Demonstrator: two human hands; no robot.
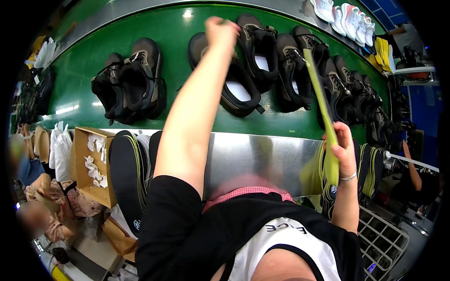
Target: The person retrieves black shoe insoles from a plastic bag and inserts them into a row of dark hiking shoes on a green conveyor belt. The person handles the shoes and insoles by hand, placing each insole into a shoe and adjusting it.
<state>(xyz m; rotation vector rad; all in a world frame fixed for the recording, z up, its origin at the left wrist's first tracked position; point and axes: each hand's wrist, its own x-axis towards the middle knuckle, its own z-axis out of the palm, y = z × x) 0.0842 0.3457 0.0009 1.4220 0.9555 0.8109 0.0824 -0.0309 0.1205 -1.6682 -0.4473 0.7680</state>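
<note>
Across the glossy green work surface (70, 91), black-and-brown lace-up shoes (156, 84) are spread, collars padded. And over the near edge, a slim, lime-edged insole (324, 112) is held edge-on by the right hand (344, 152), clasped toward its lower end! Light and bendy, it's judged, best taken by the rim; foam-like, matte. The left hand (222, 33) is stretched out among shoe toes; whether anything is gripped cannot be told.

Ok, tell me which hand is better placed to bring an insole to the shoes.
Likely the right hand: it holds a yellow-green insole, while the left hand is by a dark shoe.
</note>
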